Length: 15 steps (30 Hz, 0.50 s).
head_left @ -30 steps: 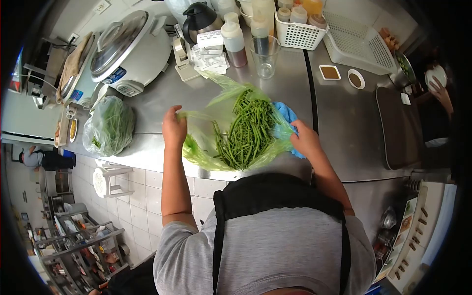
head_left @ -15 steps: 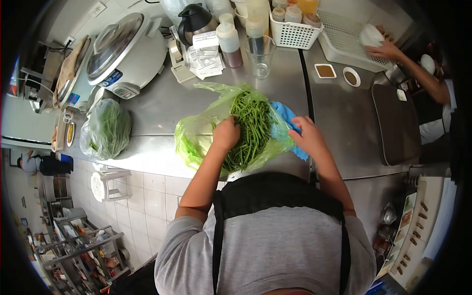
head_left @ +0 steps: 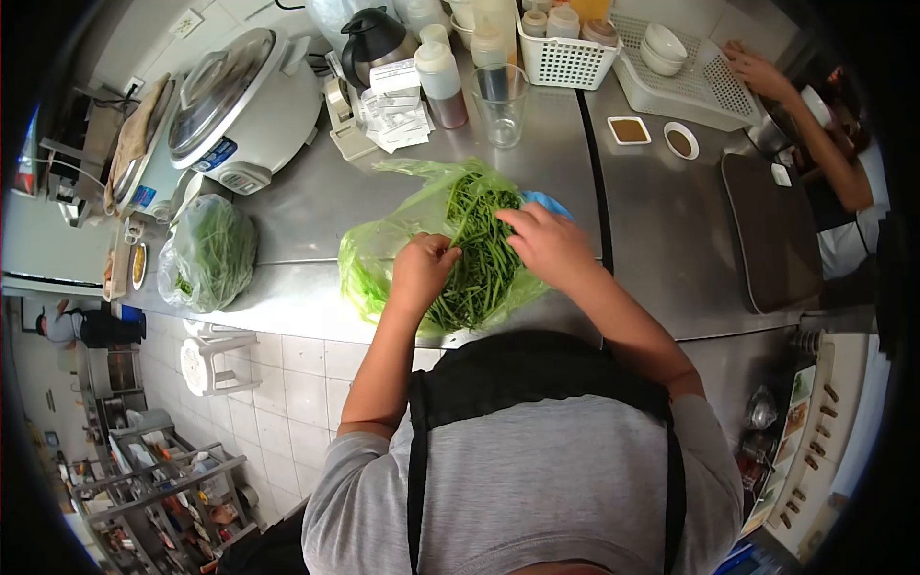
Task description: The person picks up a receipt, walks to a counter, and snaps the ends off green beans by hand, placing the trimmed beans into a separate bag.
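Head view: the green beans [head_left: 479, 254] lie in a loose heap inside an opened green plastic bag [head_left: 379, 264], at the near edge of the steel counter [head_left: 316, 206], right under both hands. The left hand [head_left: 420, 276] has its fingers curled together on a few beans at the heap's near side. The right hand [head_left: 548, 244] lies over the heap with its fingers bent down onto it; I cannot tell whether they pinch anything. A blue cloth [head_left: 554, 201] peeks out just beyond the right hand.

As far as I can judge, the work is at its start: every bean sits in the bag, and none is laid out on the counter.

Well to the left of the left hand stands a second, tied bag of greens [head_left: 211, 251], with a rice cooker [head_left: 240, 96] beyond it. Beyond the hands is a drinking glass [head_left: 498, 91]. Far to the right, a co-worker's hand [head_left: 757, 69] rests on a white tray [head_left: 714, 96].
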Tool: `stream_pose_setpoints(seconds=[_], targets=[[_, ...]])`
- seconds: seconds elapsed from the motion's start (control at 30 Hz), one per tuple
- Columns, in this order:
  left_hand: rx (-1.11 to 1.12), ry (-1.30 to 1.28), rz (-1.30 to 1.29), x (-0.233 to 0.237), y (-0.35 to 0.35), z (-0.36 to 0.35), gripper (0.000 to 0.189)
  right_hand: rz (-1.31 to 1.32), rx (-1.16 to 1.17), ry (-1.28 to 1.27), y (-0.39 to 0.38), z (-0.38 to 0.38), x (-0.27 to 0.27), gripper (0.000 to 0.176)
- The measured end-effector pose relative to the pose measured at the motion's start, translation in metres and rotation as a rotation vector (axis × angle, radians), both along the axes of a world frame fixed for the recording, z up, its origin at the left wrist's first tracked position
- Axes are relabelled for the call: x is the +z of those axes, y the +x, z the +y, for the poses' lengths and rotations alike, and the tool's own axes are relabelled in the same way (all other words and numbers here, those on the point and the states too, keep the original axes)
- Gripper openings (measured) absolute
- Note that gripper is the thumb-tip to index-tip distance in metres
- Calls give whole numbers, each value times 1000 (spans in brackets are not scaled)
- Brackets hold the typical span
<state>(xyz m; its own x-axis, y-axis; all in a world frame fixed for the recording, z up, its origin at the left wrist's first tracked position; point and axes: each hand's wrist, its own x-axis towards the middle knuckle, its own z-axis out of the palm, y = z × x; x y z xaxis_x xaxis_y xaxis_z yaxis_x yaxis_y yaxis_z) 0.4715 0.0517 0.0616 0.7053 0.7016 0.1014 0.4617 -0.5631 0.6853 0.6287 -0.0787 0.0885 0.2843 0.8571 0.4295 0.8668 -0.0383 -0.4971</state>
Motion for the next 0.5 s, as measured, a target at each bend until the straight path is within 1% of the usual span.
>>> stream_pose_setpoints(seconds=[0.1,0.2,0.27,0.3,0.4,0.5], targets=[[-97,166,97,20,5,-9,13,-232,31,-6,-1,15,1,18],[-112,195,87,30,9,-13,12,-416,117,-21,6,23,-3,10],[-110,188,55,34,10,-14,11,-378,94,-55,5,26,-5,6],[-110,184,39,35,11,-14,11,-360,83,-73,4,27,-5,7],[-126,75,-41,36,15,-13,12,89,14,-67,0,29,-2,11],[-236,-46,-105,20,20,-14,13,366,35,116,-10,29,-9,12]])
